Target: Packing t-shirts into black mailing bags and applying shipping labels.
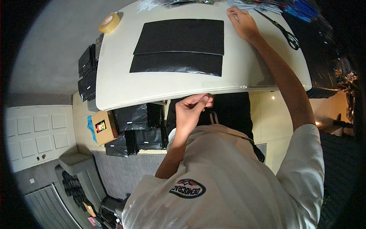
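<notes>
A flat black plastic bag (179, 38) lies on the white table (118, 76), with a crease or flap edge running across its lower part. Just off the table's near edge, my left hand (190, 112) is closed, thumb pressed against the fingers. Whatever is in that pinch, if anything, is too small to make out. Toward the far right, my right hand (244, 23) rests by a pile of whitish plastic packets (259, 5), fingers loosely bent and partly apart, with nothing visibly held. Black-handled scissors (284, 32) lie to the right of it.
A roll of tape (109, 23) sits at the table's far left corner. Blue packets (303, 9) lie at the far right. Stacks of black bags (131, 116) stand below the table on the left, beside a cardboard box (105, 128). A grey sofa (82, 168) is behind.
</notes>
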{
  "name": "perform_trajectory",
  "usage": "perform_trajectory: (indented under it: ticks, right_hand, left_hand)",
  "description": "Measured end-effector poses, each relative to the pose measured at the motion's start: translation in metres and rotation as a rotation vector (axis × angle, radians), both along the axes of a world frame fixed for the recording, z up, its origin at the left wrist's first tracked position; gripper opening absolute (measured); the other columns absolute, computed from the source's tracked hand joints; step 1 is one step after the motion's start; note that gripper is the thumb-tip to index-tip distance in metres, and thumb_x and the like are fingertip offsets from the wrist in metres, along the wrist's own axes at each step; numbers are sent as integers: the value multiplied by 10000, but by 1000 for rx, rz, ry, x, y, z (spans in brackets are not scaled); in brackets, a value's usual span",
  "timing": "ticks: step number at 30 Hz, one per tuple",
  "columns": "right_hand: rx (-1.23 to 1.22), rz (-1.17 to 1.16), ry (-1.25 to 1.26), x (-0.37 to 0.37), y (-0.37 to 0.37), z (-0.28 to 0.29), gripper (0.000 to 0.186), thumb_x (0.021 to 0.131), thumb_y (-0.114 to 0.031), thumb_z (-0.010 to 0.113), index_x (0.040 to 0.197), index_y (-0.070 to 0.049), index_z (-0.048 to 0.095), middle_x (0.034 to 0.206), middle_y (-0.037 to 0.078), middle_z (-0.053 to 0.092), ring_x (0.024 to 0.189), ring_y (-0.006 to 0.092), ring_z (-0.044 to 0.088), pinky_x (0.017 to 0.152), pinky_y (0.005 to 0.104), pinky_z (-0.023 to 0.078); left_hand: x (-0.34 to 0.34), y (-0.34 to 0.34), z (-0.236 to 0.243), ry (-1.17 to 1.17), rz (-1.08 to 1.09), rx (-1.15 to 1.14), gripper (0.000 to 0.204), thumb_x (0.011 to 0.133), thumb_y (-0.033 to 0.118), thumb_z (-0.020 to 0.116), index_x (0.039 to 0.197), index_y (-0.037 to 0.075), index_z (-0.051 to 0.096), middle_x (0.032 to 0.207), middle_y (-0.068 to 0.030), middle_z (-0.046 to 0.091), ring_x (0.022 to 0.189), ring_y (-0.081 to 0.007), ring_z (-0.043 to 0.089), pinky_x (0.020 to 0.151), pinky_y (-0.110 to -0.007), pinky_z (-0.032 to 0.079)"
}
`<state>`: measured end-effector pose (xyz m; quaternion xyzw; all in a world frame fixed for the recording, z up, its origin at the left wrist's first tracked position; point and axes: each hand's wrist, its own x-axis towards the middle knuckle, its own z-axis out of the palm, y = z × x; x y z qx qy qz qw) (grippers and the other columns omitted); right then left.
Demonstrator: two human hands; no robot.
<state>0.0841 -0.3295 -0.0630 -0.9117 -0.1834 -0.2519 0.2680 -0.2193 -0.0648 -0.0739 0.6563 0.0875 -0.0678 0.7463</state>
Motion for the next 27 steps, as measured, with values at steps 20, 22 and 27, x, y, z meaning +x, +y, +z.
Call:
perform_trajectory:
  ticks: [20,22,27]
  right_hand:
    - [-50,11,-37,1,-2,0,329,1081,-335,521,1245,-79,646,1088,191,727,1070,338,688,959,446,522]
    - [-53,14,-35,-2,0,2,325,1080,-333,523,1243,-80,647,1086,189,728,1067,338,687,959,447,520]
    - [-32,12,-3,-1,1,4,312,1076,-332,533,1217,-80,650,1081,176,735,1073,343,676,966,449,511]
  left_hand:
    - [0,-4,8,-85,-3,-15,195,977,31,721,1147,-63,740,1036,-165,782,922,-179,760,846,-310,637]
    - [0,-5,6,-117,1,-39,199,977,31,721,1152,-63,738,1034,-162,783,924,-176,757,853,-308,636]
    - [1,-7,4,-138,27,-10,193,981,98,739,1113,-42,759,1000,-141,795,901,-163,766,764,-258,571]
